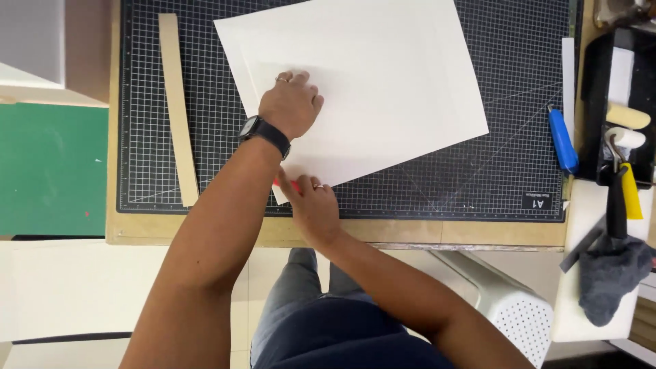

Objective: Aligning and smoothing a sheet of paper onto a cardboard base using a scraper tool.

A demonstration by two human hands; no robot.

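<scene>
A large white sheet of board [383, 82] lies tilted on a black gridded cutting mat [506, 157]. My left hand [292, 104], with a ring and a black wristwatch, presses flat on the sheet near its left side. My right hand [314, 208] is closed on a small red tool [292, 184] at the sheet's lower left corner; most of the tool is hidden by my fingers and left forearm.
A long tan paper strip [176, 102] lies on the mat's left part. A blue-handled knife [562, 140] rests at the mat's right edge. Further right stand a black tray with paint rollers [625, 130] and a grey cloth [611, 273]. A green board [51, 167] lies left.
</scene>
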